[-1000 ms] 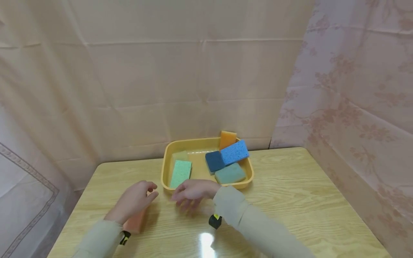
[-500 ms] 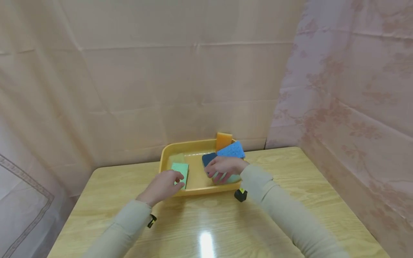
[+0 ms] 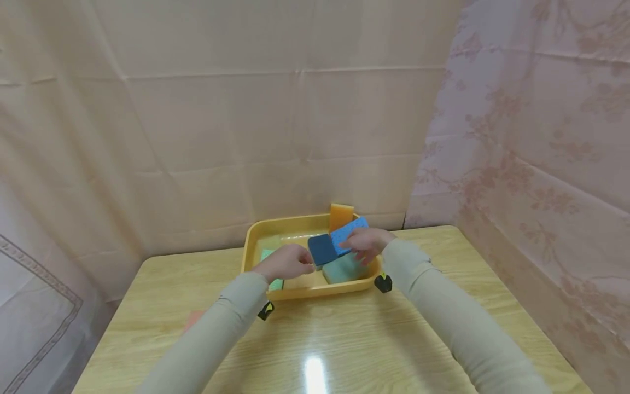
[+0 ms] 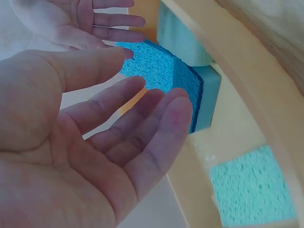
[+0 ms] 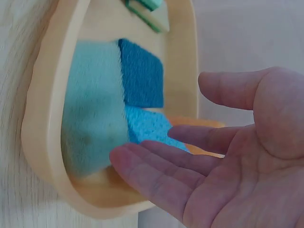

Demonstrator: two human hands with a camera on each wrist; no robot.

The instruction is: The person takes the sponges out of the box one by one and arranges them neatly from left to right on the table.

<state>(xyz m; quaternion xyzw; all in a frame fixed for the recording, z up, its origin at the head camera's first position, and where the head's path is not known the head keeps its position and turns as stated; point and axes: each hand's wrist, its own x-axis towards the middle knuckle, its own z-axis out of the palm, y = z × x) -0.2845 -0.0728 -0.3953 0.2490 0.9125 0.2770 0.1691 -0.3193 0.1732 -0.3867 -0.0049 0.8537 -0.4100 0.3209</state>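
Observation:
A yellow tray [image 3: 310,292] holds several sponges. My left hand [image 3: 290,261] hovers over its middle with fingers loosely curved around nothing, its tips beside the dark blue sponge [image 3: 322,250]. Above the tray's right end is my right hand [image 3: 370,242], overlapping the bright blue sponge [image 3: 346,232]; in the right wrist view its palm holds nothing and its fingertips lie close to that sponge, contact uncertain. A pale teal sponge [image 5: 95,104] lies below the right hand. The left forearm and hand partly cover a mint-green sponge [image 4: 254,187].
An orange sponge [image 3: 341,216] leans upright at the tray's back right corner. Behind the left hand is a pale yellow sponge [image 3: 269,242]. A salmon-pink block [image 3: 193,317] lies on the wooden table [image 3: 334,334], mostly behind the left sleeve. Curtains hang behind the tray.
Both hands have moved right and up from the table's front area to over the tray. The left hand has left the salmon-pink block, which stays on the table.

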